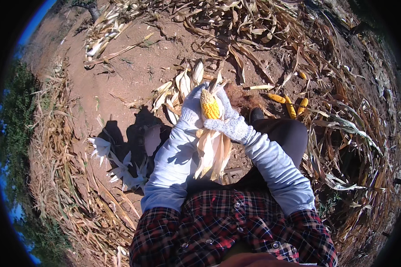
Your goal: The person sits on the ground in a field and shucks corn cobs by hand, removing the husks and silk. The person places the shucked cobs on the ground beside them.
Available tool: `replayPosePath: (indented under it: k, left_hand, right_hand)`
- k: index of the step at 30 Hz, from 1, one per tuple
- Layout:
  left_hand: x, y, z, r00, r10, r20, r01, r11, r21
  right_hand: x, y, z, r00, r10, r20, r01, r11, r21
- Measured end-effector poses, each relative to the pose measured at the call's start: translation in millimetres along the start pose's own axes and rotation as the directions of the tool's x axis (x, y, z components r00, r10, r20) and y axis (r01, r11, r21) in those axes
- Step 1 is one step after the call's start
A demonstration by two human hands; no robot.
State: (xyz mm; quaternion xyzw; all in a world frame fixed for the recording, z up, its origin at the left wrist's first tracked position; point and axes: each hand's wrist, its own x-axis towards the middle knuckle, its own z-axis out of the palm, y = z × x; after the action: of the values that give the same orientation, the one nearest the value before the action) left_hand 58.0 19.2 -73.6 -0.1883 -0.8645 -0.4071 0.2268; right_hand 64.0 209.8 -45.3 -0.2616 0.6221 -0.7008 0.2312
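Observation:
Between my two gloved hands is an ear of corn (210, 106), tip pointing away from me, its yellow kernels bare on the upper side. Peeled dry husk (214, 155) hangs from it toward my lap. My left hand (192, 106), in a pale knit glove, wraps the ear's left side. My right hand (230, 123), gloved alike, grips the right side, with its thumb across the lower part of the ear. Just beyond my hands, unpeeled ears in dry husks (183, 81) lie on the soil. Several bare yellow cobs (290, 106) lie to the right, beyond my knee.
Dry corn stalks (347, 133) are heaped on the right and across the far side (254, 20). Another row of stalks (56, 133) runs along the left. Empty white husks (122, 170) lie at the left, near my shadow. My bent knee (284, 133) is at the right.

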Motion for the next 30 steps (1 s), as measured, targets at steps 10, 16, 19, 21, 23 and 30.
replayPosePath:
  k: [10, 16, 19, 21, 23, 30]
  left_hand:
    - [-19, 24, 8, 0.737, -0.573, -0.359, 0.256, 0.728, -0.636]
    - [-26, 38, -3, 0.777, -0.547, -0.312, 0.461, 0.832, -0.31]
    - [-30, 26, -14, 0.754, -0.54, -0.373, 0.507, 0.84, -0.19]
    - [-35, 12, -24, 0.725, -0.52, -0.452, 0.549, 0.832, -0.075]
    - [-40, -11, -43, 0.634, -0.576, -0.517, 0.658, 0.752, -0.031]
    - [-65, -62, -68, 0.561, -0.733, -0.385, 0.758, 0.642, -0.117]
  right_hand:
    - [-11, 17, 23, 0.957, -0.034, -0.287, -0.053, 0.955, -0.292]
    - [-3, 41, 25, 0.95, -0.007, -0.311, -0.122, 0.912, -0.391]
    - [-7, 31, 28, 0.946, 0.032, -0.322, -0.085, 0.985, -0.151]
    - [-10, 20, 27, 0.948, -0.055, -0.314, -0.014, 0.977, -0.213]
    - [-12, 12, 26, 0.927, -0.066, -0.369, -0.019, 0.975, -0.223]
    - [-5, 16, 12, 0.939, -0.059, -0.34, -0.042, 0.958, -0.283]
